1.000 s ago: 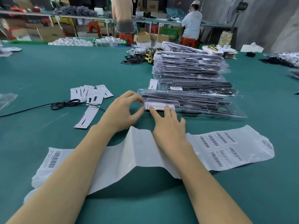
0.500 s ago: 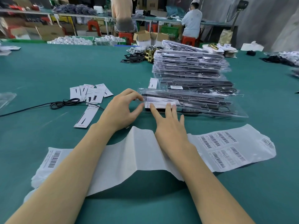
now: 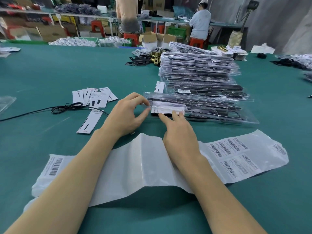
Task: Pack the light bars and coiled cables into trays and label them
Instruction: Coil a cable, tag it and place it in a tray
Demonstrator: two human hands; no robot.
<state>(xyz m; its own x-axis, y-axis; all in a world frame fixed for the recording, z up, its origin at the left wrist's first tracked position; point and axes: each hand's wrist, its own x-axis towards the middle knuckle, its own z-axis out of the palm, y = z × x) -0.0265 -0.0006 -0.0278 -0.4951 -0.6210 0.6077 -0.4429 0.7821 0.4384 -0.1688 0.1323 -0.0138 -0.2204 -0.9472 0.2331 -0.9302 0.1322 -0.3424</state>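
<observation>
Clear tray [image 3: 219, 114], label [image 3: 167, 108] blurred, fingers [image 3: 175, 114] pressing

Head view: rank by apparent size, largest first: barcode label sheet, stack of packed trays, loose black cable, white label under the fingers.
1. barcode label sheet; nearest the camera, which inflates it
2. stack of packed trays
3. loose black cable
4. white label

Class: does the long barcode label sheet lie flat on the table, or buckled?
Buckled: the label sheet humps up mid-length under the forearms.
</observation>
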